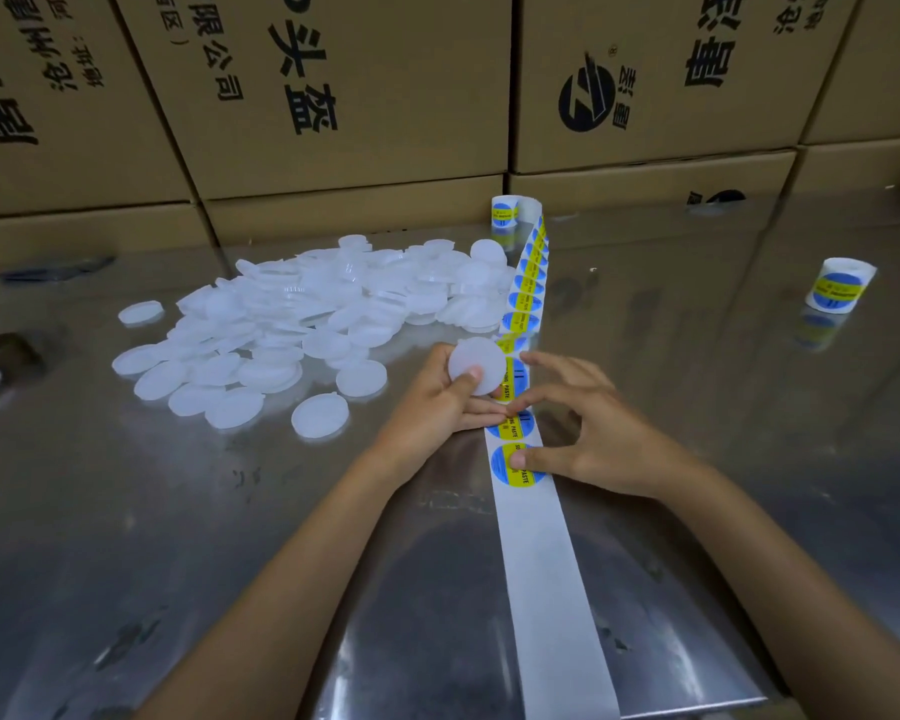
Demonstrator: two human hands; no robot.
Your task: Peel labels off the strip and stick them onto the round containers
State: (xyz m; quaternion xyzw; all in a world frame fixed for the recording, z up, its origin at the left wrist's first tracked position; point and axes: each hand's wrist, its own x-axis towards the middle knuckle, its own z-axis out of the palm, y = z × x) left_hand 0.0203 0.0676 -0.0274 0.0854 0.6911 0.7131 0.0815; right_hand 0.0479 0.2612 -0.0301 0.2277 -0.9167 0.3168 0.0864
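A long white backing strip [541,553] runs from the near edge up to a label roll [510,213] at the back, carrying round blue-and-yellow labels [526,298]. My left hand [437,407] holds one white round container [476,366] between thumb and fingers, just left of the strip. My right hand [588,433] arches over the strip: its thumb presses on the nearest label [500,467], and its index fingertip touches a label farther up, beside my left fingertips.
A heap of several white round containers [302,324] lies on the shiny metal table [126,511] to the left. A second label roll [837,288] stands at the right. Cardboard boxes [385,122] wall off the back. A brown ring [1,350] sits at the left edge.
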